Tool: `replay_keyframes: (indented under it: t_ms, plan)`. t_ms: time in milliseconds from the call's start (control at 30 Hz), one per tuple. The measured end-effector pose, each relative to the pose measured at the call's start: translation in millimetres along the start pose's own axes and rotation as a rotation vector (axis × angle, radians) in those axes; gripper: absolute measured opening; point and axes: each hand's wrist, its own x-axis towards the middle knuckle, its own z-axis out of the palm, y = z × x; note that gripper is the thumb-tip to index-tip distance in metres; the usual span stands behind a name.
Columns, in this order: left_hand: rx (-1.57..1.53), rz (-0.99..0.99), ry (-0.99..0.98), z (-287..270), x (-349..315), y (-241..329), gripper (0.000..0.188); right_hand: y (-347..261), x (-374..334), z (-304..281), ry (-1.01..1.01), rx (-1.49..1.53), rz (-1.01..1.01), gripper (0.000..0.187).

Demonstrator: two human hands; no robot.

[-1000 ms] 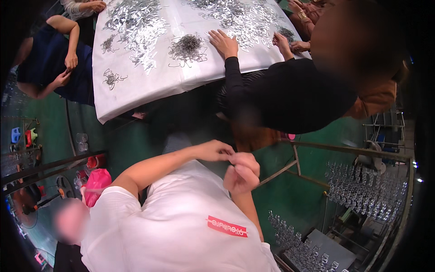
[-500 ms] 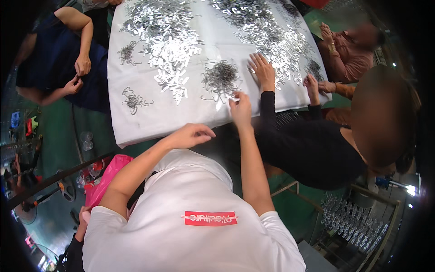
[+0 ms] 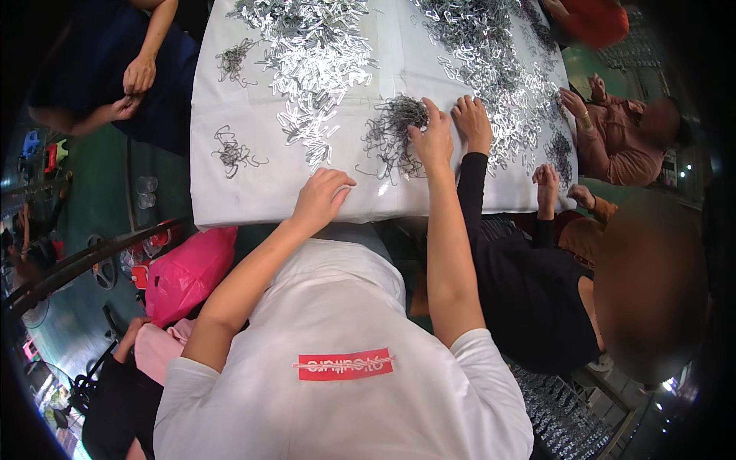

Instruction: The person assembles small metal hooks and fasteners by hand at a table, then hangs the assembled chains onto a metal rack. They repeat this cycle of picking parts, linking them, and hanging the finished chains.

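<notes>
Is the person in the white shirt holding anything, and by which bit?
The right hand is at the dark wire pile, but whether it grips a piece cannot be told. The left hand holds nothing visible.

Wire heap (image 3: 399, 121) partly behind right grip (image 3: 435, 146)

A white-covered table (image 3: 253, 195) is carrying several metal piles. A dark wire-hook heap (image 3: 392, 138) is lying at the right hand (image 3: 435, 142); a shiny spread (image 3: 510, 123) is lying farther right. Beyond the left hand (image 3: 320, 198), bright metal pieces (image 3: 326, 65) are lying scattered, with a small wire cluster (image 3: 234, 156) sitting to its left.
</notes>
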Motion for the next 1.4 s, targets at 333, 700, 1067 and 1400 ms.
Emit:
replay_keyframes:
  t_ms: [333,700,1067,1400]
  plan:
    - [0.357,0.093,0.043,49.9,29.6,-24.3,0.018,0.2,-105.1,15.3,-0.182,0.031,0.113,0.012]
    - [0.351,0.108,0.018,17.6,-7.4,-24.2,0.011,-20.5,-117.1,25.6,-0.245,0.094,0.382,0.014]
    - [0.234,-0.058,0.229,-14.5,-14.9,-35.5,0.017,-9.4,-106.8,30.6,-0.198,-0.212,0.155,0.014]
    - [0.367,-0.071,0.313,-15.0,32.4,-62.9,0.017,37.3,-76.8,-0.9,-0.565,0.563,0.460,0.017]
